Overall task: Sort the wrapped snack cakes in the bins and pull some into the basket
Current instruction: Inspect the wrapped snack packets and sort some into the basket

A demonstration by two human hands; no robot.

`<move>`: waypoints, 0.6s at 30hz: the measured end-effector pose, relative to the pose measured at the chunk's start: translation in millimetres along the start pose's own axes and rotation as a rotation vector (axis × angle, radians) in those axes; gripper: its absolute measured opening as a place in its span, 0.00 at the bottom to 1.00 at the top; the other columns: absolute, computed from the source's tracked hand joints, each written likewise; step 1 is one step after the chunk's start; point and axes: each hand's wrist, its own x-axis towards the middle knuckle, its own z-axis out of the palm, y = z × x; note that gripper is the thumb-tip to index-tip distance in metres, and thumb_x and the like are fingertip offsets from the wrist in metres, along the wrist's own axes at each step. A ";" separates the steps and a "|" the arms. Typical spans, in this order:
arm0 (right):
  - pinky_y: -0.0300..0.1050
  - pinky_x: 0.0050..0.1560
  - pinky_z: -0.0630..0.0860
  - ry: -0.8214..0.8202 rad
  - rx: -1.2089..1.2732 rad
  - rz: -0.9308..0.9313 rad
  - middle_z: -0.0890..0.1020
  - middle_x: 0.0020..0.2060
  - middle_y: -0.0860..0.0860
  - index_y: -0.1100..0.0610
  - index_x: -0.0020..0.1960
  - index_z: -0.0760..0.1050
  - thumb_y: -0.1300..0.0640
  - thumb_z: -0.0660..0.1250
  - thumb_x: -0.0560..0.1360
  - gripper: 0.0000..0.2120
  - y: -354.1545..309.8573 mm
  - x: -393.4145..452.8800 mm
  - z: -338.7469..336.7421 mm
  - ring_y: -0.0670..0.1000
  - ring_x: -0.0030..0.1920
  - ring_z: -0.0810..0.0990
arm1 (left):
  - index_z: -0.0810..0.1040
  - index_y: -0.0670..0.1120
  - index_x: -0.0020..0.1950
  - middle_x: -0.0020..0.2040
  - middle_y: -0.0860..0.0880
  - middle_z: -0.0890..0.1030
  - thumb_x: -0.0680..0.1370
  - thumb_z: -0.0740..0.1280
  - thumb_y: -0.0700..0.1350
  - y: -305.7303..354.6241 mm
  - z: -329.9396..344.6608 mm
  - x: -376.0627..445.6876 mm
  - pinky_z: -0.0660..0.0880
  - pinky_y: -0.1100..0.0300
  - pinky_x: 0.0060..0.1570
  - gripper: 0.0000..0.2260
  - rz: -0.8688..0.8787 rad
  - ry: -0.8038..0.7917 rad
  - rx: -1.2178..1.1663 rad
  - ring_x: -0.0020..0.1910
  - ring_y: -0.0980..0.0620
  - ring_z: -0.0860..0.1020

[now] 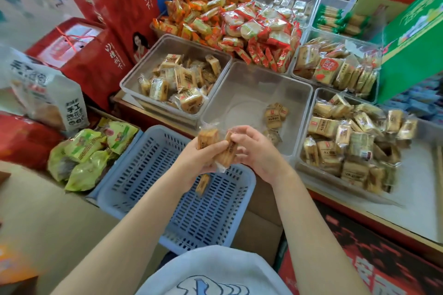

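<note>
Nearest the camera, a pale shirt with a blue print [211,280] is filling the bottom edge, and two bare forearms are reaching forward over a blue slotted basket [153,175]. The left hand [196,158] is curling its fingers [215,146] round two wrapped snack cakes [208,137], held just above the basket's far rim. The right hand [256,151] is pinching the right-hand cake of that pair with curled fingertips, so both hands are touching the same bundle. One loose cake [202,184] is showing inside the basket below the left hand; whether it is falling or lying there cannot be told.

Left of the basket, green-wrapped packets [88,155] are lying in a heap beside a white bag with black Chinese characters [55,100]; the writing is too blurred to read fully.

Just beyond the hands, on the counter [407,203], a clear middle bin [251,93] is holding only a few cakes [275,114]. The clear bin to its left [172,48] and the clear bin on the right [309,170] are both holding many tan cakes, each with a small red label and dark characters that cannot be read.

Farther back, red-and-white round packets [259,29] and orange packets [199,14] are piling up, with red gift boxes [107,7] standing at left and a green carton [412,38] leaning over the right bins.
</note>
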 end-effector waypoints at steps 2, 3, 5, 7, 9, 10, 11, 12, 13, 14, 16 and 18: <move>0.49 0.46 0.81 0.015 -0.003 -0.026 0.81 0.40 0.50 0.60 0.60 0.77 0.54 0.64 0.77 0.15 -0.8 -10.0 3.2 0.51 0.42 0.82 | 0.80 0.45 0.63 0.56 0.44 0.86 0.79 0.71 0.54 -3.8 -1.6 -9.8 0.80 0.49 0.58 0.17 -0.082 0.032 -0.049 0.57 0.44 0.84; 0.46 0.44 0.80 0.040 0.011 -0.036 0.80 0.40 0.51 0.60 0.60 0.78 0.55 0.62 0.79 0.14 -0.8 -14.9 4.7 0.51 0.41 0.81 | 0.81 0.44 0.62 0.55 0.44 0.87 0.81 0.69 0.53 -6.1 -1.5 -14.4 0.79 0.50 0.59 0.16 -0.122 0.040 -0.076 0.56 0.44 0.84; 0.44 0.42 0.79 0.113 0.057 -0.061 0.77 0.44 0.55 0.61 0.58 0.78 0.57 0.58 0.80 0.14 0.2 -24.3 8.0 0.52 0.43 0.78 | 0.80 0.42 0.62 0.53 0.43 0.87 0.81 0.68 0.49 -11.8 -0.3 -23.9 0.81 0.53 0.55 0.14 -0.173 0.063 -0.162 0.52 0.46 0.85; 0.45 0.45 0.79 0.178 0.111 -0.102 0.76 0.44 0.56 0.60 0.57 0.78 0.58 0.58 0.78 0.13 2.6 -32.8 12.1 0.53 0.45 0.77 | 0.79 0.41 0.65 0.52 0.43 0.87 0.81 0.68 0.46 -17.0 2.9 -34.4 0.83 0.54 0.50 0.14 -0.202 0.090 -0.295 0.49 0.47 0.86; 0.47 0.49 0.80 0.222 0.173 -0.146 0.78 0.45 0.54 0.59 0.58 0.76 0.59 0.60 0.76 0.13 5.6 -40.9 17.8 0.52 0.47 0.79 | 0.78 0.43 0.65 0.51 0.43 0.86 0.80 0.69 0.49 -22.2 4.1 -43.7 0.82 0.54 0.48 0.16 -0.225 0.087 -0.432 0.47 0.47 0.85; 0.48 0.51 0.80 0.233 0.191 -0.163 0.79 0.46 0.54 0.59 0.58 0.76 0.61 0.62 0.75 0.13 7.2 -44.7 21.6 0.51 0.47 0.80 | 0.79 0.44 0.65 0.50 0.42 0.85 0.77 0.71 0.51 -24.9 3.1 -46.7 0.81 0.53 0.48 0.18 -0.240 0.068 -0.492 0.46 0.47 0.85; 0.48 0.53 0.80 0.237 0.189 -0.174 0.80 0.48 0.55 0.59 0.59 0.75 0.62 0.63 0.74 0.13 9.3 -47.5 26.0 0.51 0.48 0.82 | 0.79 0.44 0.65 0.51 0.42 0.85 0.75 0.72 0.52 -26.5 2.2 -49.1 0.81 0.52 0.51 0.21 -0.254 0.037 -0.552 0.46 0.47 0.84; 0.50 0.55 0.80 0.234 0.170 -0.177 0.81 0.50 0.56 0.59 0.59 0.75 0.63 0.65 0.73 0.14 12.1 -49.4 30.1 0.52 0.50 0.82 | 0.78 0.44 0.66 0.51 0.41 0.84 0.74 0.73 0.53 -29.2 1.3 -49.5 0.80 0.50 0.53 0.24 -0.261 0.010 -0.615 0.47 0.46 0.83; 0.52 0.56 0.79 0.217 0.145 -0.175 0.81 0.52 0.57 0.59 0.59 0.76 0.63 0.66 0.71 0.16 14.4 -50.5 34.1 0.53 0.51 0.82 | 0.78 0.43 0.67 0.51 0.41 0.84 0.72 0.74 0.52 -30.7 0.7 -49.5 0.80 0.48 0.55 0.25 -0.261 0.000 -0.680 0.46 0.46 0.83; 0.53 0.57 0.79 0.191 0.129 -0.167 0.81 0.55 0.58 0.60 0.59 0.76 0.64 0.67 0.71 0.17 16.0 -51.3 37.9 0.54 0.53 0.82 | 0.78 0.43 0.66 0.51 0.41 0.84 0.71 0.75 0.50 -31.8 -1.1 -48.2 0.79 0.47 0.55 0.26 -0.256 0.018 -0.724 0.45 0.46 0.83; 0.50 0.54 0.81 0.153 0.140 -0.154 0.80 0.57 0.58 0.61 0.61 0.75 0.66 0.68 0.74 0.15 17.4 -51.1 44.7 0.53 0.52 0.82 | 0.78 0.42 0.64 0.48 0.42 0.86 0.69 0.76 0.46 -33.0 -7.3 -46.8 0.79 0.47 0.56 0.25 -0.237 0.086 -0.712 0.43 0.48 0.84; 0.44 0.48 0.81 0.200 0.145 -0.139 0.80 0.57 0.57 0.60 0.63 0.73 0.65 0.67 0.80 0.13 15.7 -47.9 52.7 0.51 0.50 0.83 | 0.78 0.42 0.65 0.49 0.43 0.86 0.68 0.76 0.45 -34.0 -19.5 -45.3 0.79 0.49 0.58 0.26 -0.193 0.091 -0.615 0.44 0.49 0.84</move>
